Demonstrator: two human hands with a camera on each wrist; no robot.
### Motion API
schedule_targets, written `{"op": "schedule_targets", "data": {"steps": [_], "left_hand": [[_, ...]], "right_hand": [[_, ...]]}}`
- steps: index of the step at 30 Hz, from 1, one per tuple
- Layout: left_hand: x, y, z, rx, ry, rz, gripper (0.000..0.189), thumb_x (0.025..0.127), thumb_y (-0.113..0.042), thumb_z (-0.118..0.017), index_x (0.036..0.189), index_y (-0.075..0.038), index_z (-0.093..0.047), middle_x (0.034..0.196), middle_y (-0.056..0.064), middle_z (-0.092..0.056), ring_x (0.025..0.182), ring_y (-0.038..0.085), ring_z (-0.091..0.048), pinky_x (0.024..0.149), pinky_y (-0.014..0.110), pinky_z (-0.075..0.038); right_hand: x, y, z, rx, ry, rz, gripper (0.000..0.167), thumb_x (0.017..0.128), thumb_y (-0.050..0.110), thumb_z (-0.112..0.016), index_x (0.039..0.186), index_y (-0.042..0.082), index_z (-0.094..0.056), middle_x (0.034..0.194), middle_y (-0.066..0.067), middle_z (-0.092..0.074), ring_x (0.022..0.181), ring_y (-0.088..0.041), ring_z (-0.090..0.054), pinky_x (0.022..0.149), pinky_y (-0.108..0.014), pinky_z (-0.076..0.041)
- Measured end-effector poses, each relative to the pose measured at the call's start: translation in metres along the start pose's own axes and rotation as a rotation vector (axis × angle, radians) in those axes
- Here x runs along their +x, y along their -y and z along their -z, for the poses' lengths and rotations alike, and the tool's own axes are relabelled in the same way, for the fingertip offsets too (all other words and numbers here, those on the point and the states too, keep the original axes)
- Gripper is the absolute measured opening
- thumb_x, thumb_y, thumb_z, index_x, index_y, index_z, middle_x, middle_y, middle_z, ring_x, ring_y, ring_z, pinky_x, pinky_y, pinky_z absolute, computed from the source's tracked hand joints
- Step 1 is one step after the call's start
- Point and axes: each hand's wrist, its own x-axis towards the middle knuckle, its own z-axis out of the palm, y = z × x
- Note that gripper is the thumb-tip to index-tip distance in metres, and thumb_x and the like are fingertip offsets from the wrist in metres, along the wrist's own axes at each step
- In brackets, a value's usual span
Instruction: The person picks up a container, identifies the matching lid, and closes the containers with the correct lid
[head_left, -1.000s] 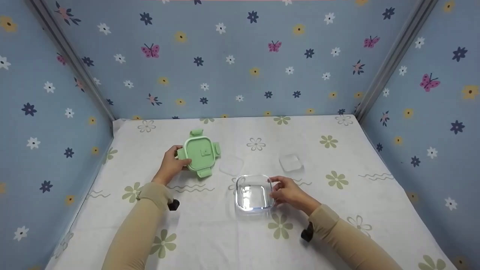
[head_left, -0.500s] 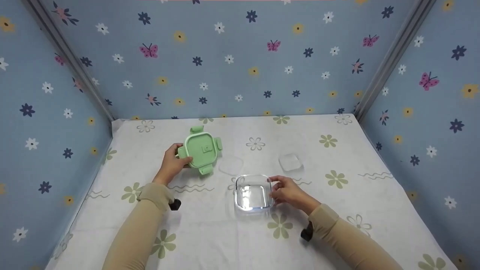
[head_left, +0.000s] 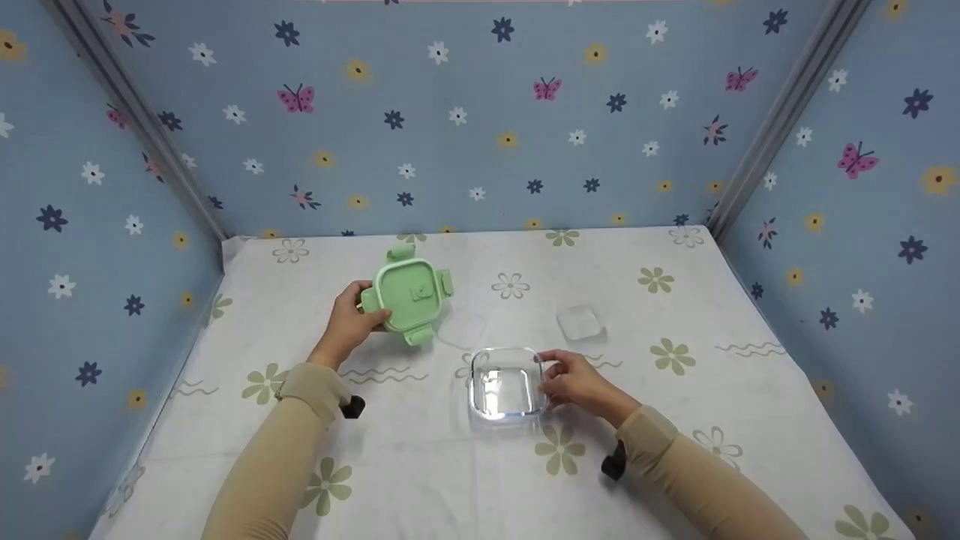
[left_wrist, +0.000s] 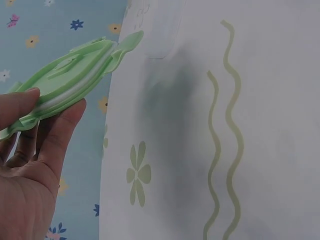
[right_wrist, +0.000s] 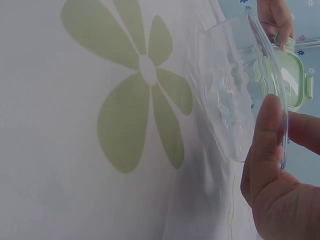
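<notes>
A square green snap-on lid (head_left: 407, 294) with flaps on its sides is raised over the table. My left hand (head_left: 346, 321) grips it by its left edge, thumb on top and fingers beneath, as the left wrist view (left_wrist: 45, 125) also shows. The lid's shadow falls on the cloth there. Nearer to me stands a square clear glass container (head_left: 507, 415), open at the top. My right hand (head_left: 583, 384) pinches its right wall at the rim, between thumb and fingers. In the right wrist view the lid (right_wrist: 292, 72) shows beyond the glass.
A small clear square piece (head_left: 580, 323) lies on the flowered white cloth (head_left: 420, 450), behind and right of the container. Another thin clear piece (head_left: 462, 330) lies between the lid and container, partly overlapped by the lid. Blue flowered panels (head_left: 480, 150) stand behind and at both sides.
My left hand has moved the green lid a little right and farther from me, turning it slightly. The right hand and the glass container have stayed in place.
</notes>
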Motion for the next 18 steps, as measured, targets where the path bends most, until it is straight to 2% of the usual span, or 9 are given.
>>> {"op": "schedule_targets", "data": {"steps": [8,18], "left_hand": [[0.0,-0.011,-0.007,0.009,0.011,0.021,0.058,0.104,-0.003,-0.069,0.156,-0.001,-0.043,0.15,0.025,-0.053,0.127,0.034,-0.067,0.094,0.034,-0.066],[0.001,-0.016,-0.018,-0.017,0.027,-0.023,0.056,0.102,0.0,-0.07,0.153,0.0,-0.046,0.141,0.024,-0.057,0.116,0.029,-0.071,0.09,0.033,-0.067]], "right_hand": [[0.0,0.001,-0.001,-0.011,0.001,0.003,0.066,0.09,-0.003,-0.066,0.154,-0.007,-0.048,0.097,-0.006,-0.061,0.079,-0.019,-0.067,0.069,-0.031,-0.063],[0.001,0.001,0.0,-0.033,-0.01,-0.009,0.066,0.09,-0.002,-0.069,0.153,-0.005,-0.05,0.098,-0.006,-0.061,0.079,-0.018,-0.066,0.07,-0.032,-0.064]]}}
